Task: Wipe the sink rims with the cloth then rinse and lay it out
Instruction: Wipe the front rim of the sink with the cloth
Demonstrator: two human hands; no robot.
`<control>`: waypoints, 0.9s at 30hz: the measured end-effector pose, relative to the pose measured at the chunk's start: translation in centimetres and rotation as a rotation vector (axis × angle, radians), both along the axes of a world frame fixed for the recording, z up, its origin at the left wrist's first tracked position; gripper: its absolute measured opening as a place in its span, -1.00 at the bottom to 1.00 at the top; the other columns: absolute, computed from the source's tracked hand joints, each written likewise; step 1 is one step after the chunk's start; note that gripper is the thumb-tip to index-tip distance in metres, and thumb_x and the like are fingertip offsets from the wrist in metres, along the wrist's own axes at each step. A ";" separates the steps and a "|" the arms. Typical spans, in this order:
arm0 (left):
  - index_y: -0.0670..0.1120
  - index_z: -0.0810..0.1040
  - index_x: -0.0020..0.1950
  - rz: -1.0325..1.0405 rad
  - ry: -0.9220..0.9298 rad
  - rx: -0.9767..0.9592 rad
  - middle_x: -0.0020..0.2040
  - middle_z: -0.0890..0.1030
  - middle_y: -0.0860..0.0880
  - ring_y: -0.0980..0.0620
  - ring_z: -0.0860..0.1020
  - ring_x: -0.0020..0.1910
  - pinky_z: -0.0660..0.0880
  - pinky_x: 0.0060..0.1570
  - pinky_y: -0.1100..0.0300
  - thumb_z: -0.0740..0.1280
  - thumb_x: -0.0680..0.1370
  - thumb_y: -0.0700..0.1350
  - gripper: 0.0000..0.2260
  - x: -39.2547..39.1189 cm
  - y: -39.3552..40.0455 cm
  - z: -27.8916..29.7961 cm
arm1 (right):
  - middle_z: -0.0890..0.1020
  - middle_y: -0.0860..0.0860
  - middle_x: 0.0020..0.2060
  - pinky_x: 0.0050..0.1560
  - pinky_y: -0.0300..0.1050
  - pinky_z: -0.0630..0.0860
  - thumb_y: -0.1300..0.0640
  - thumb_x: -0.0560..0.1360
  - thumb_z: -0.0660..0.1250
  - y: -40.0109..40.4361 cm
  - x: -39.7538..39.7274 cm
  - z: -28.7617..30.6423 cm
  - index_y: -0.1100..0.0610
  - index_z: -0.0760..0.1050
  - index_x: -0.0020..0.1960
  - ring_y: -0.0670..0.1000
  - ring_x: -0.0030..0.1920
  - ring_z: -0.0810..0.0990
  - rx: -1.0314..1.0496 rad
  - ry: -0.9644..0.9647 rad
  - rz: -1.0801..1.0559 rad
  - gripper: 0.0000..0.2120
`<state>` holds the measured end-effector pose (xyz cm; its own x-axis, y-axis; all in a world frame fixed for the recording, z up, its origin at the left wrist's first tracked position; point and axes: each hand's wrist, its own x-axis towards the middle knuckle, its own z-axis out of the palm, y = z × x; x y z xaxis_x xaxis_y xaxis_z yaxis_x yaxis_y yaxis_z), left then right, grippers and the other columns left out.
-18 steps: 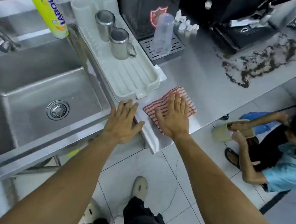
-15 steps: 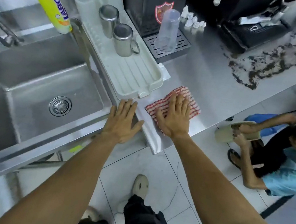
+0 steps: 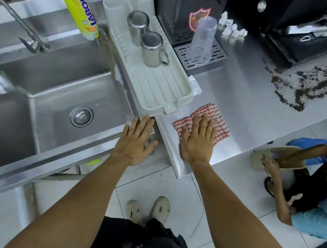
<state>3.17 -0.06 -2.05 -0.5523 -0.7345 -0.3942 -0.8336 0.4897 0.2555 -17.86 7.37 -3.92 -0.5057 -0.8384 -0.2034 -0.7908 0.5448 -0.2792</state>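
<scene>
A red-and-white checked cloth (image 3: 219,118) lies flat on the steel counter near its front edge, right of the sink. My right hand (image 3: 197,141) presses on it with straight fingers. My left hand (image 3: 137,141) rests flat, fingers spread, on the front right corner of the sink rim (image 3: 101,149). The steel sink (image 3: 39,128) has a round drain (image 3: 81,116) in its basin, and a tap (image 3: 33,44) hangs over its back left.
A white drying tray (image 3: 172,96) with two steel cups (image 3: 151,49) sits between sink and counter. A yellow detergent bottle (image 3: 78,6), a clear plastic cup (image 3: 202,39) on a drip grate and a dark stain (image 3: 313,83) lie beyond. A person (image 3: 316,189) crouches on the floor at right.
Both hands stay in the same pose, the right flat on the cloth, the left on the sink's corner. Only the camera has shifted a little.
</scene>
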 end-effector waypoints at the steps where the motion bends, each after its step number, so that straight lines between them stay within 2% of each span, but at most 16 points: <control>1: 0.06 -0.29 0.64 0.027 0.009 0.002 0.64 -0.31 0.06 -0.10 -0.25 0.63 -0.20 0.59 -0.10 -0.03 0.67 0.28 -0.32 0.2 0.0 0.0 | -0.17 0.05 0.69 0.62 0.04 -0.38 -0.20 0.72 -0.22 0.1 0.3 0.0 0.04 -0.20 0.70 0.10 0.67 -0.27 -0.036 -0.028 -0.008 -0.37; 3: 0.05 -0.30 0.64 0.081 0.004 0.010 0.65 -0.30 0.04 -0.08 -0.27 0.63 -0.22 0.59 -0.07 -0.05 0.67 0.28 -0.32 1.0 -0.1 0.1 | -0.10 0.03 0.70 0.63 0.00 -0.35 -0.16 0.74 -0.19 0.2 1.1 0.2 0.03 -0.13 0.71 0.07 0.68 -0.23 -0.116 -0.110 -0.038 -0.41; 5: 0.04 -0.29 0.65 0.135 -0.005 0.024 0.65 -0.30 0.04 -0.08 -0.28 0.63 -0.22 0.59 -0.06 -0.08 0.66 0.29 -0.32 2.4 -0.2 0.2 | 0.06 0.04 0.69 0.67 0.05 -0.21 -0.17 0.75 -0.14 0.0 2.4 0.8 0.05 0.03 0.70 0.08 0.69 -0.07 -0.209 -0.316 -0.141 -0.42; 7: 0.03 -0.25 0.66 0.217 0.013 0.050 0.66 -0.27 0.02 -0.09 -0.27 0.63 -0.23 0.59 -0.04 -0.09 0.66 0.29 -0.33 5.0 -0.4 0.4 | 0.38 0.08 0.57 0.63 0.22 0.18 -0.30 0.68 -0.09 -0.4 4.8 2.5 0.06 0.27 0.62 0.14 0.59 0.29 -0.327 -0.670 -0.296 -0.34; 8: 0.03 -0.24 0.66 0.250 0.027 0.065 0.66 -0.25 0.01 -0.09 -0.26 0.63 -0.23 0.59 -0.04 -0.10 0.66 0.30 -0.33 6.1 -0.4 0.5 | 0.54 0.09 0.43 0.51 0.24 0.37 -0.36 0.64 -0.08 -0.3 5.9 3.3 0.08 0.38 0.54 0.13 0.46 0.47 -0.394 -0.785 -0.319 -0.29; 9: 0.03 -0.22 0.66 0.279 0.037 0.074 0.67 -0.23 0.00 -0.09 -0.25 0.63 -0.23 0.59 -0.05 -0.11 0.66 0.30 -0.33 7.7 -0.4 0.5 | 0.60 0.07 0.33 0.44 0.22 0.45 -0.38 0.61 -0.06 -0.3 7.3 3.9 0.07 0.43 0.49 0.10 0.37 0.55 -0.431 -0.835 -0.293 -0.28; 11: 0.04 -0.21 0.66 0.324 0.029 0.060 0.67 -0.20 -0.01 -0.09 -0.23 0.64 -0.21 0.59 -0.08 -0.17 0.63 0.34 -0.32 11.6 -0.4 0.3 | 0.50 0.06 0.47 0.56 0.17 0.32 -0.37 0.63 -0.09 -0.8 10.6 4.2 -0.05 0.31 0.57 0.09 0.51 0.43 -0.420 -0.818 -0.126 -0.33; 14: 0.02 -0.20 0.66 0.354 -0.007 0.017 0.68 -0.16 -0.04 -0.14 -0.18 0.64 -0.15 0.59 -0.13 -0.33 0.52 0.45 -0.19 17.4 -0.4 -0.3 | 0.15 0.04 0.68 0.67 0.05 -0.14 -0.20 0.68 -0.17 -2.6 15.5 3.2 -0.04 0.09 0.69 0.09 0.69 -0.03 -0.297 -0.493 0.323 -0.38; 16: 0.00 -0.18 0.66 0.371 0.001 0.018 0.68 -0.15 -0.07 -0.16 -0.17 0.64 -0.14 0.60 -0.14 -0.38 0.46 0.48 -0.11 20.2 -0.5 -0.4 | 0.18 0.06 0.67 0.67 0.10 -0.09 -0.15 0.70 -0.15 -3.8 18.4 2.4 0.02 0.18 0.66 0.12 0.69 -0.03 -0.166 -0.412 0.408 -0.41; 18: -0.01 -0.15 0.67 0.400 0.043 0.053 0.68 -0.14 -0.07 -0.13 -0.18 0.64 -0.14 0.60 -0.12 -0.31 0.50 0.47 -0.14 21.9 -0.8 -0.1 | 0.39 0.16 0.54 0.56 0.20 0.28 -0.12 0.74 -0.05 -4.7 19.8 3.0 0.09 0.40 0.53 0.20 0.60 0.26 -0.107 -0.554 0.161 -0.49; 20: 0.01 -0.05 0.67 0.442 0.123 0.082 0.68 -0.05 -0.03 -0.11 -0.13 0.65 -0.09 0.60 -0.11 -0.14 0.59 0.39 -0.25 22.6 -1.1 0.5 | 0.68 0.22 0.15 0.21 0.26 0.61 -0.11 0.74 0.02 -5.2 20.1 5.4 0.20 0.57 0.25 0.19 0.17 0.67 -0.215 -0.800 -0.123 -0.51; 21: 0.03 0.04 0.66 0.469 0.180 0.092 0.66 0.05 0.00 -0.09 -0.04 0.64 0.00 0.59 -0.10 -0.04 0.63 0.33 -0.33 22.6 -1.3 1.2 | 0.73 0.22 -0.02 0.07 0.27 0.67 -0.09 0.74 0.05 -5.6 19.8 6.8 0.24 0.60 0.16 0.16 0.00 0.73 -0.248 -0.904 -0.218 -0.52; 22: 0.07 0.15 0.64 0.515 0.260 0.109 0.62 0.19 0.04 -0.06 0.12 0.60 0.14 0.55 -0.04 0.05 0.66 0.27 -0.42 22.4 -1.6 2.0 | 0.74 0.23 -0.08 0.02 0.26 0.69 -0.06 0.74 0.07 -5.9 19.5 8.1 0.26 0.62 0.12 0.16 -0.07 0.75 -0.246 -0.997 -0.285 -0.53; 24: 0.09 0.37 0.53 0.704 0.537 0.276 0.45 0.44 0.09 0.04 0.46 0.35 0.39 0.29 0.24 0.17 0.69 0.15 -0.58 21.1 -2.8 4.4 | 0.77 0.17 -0.02 0.05 0.17 0.71 -0.05 0.74 0.10 -6.2 19.0 10.8 0.20 0.65 0.19 0.17 0.03 0.76 -0.226 -1.226 -0.388 -0.57; 25: 0.07 0.43 0.49 0.820 0.700 0.437 0.40 0.50 0.09 0.08 0.53 0.24 0.43 0.17 0.32 0.17 0.69 0.14 -0.61 20.1 -3.7 5.5 | 0.77 0.15 0.05 0.12 0.16 0.69 -0.06 0.74 0.12 -6.3 18.9 11.7 0.17 0.62 0.26 0.17 0.10 0.75 -0.212 -1.363 -0.431 -0.59; 27: 0.05 0.47 0.44 0.959 0.902 0.741 0.39 0.56 0.01 -0.03 0.59 0.20 0.50 0.18 0.14 0.11 0.67 0.25 -0.55 18.6 -5.8 7.3 | 0.73 0.17 0.18 0.26 0.22 0.61 -0.09 0.72 0.14 -6.6 19.6 13.3 0.17 0.56 0.37 0.19 0.21 0.70 -0.189 -1.591 -0.479 -0.56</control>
<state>21.81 -5.86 5.22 -0.2447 -0.7397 -0.6269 -0.1873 -0.5983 0.7791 1.73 0.77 9.33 -0.1086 -0.7507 -0.6516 0.5432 0.5042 -0.6714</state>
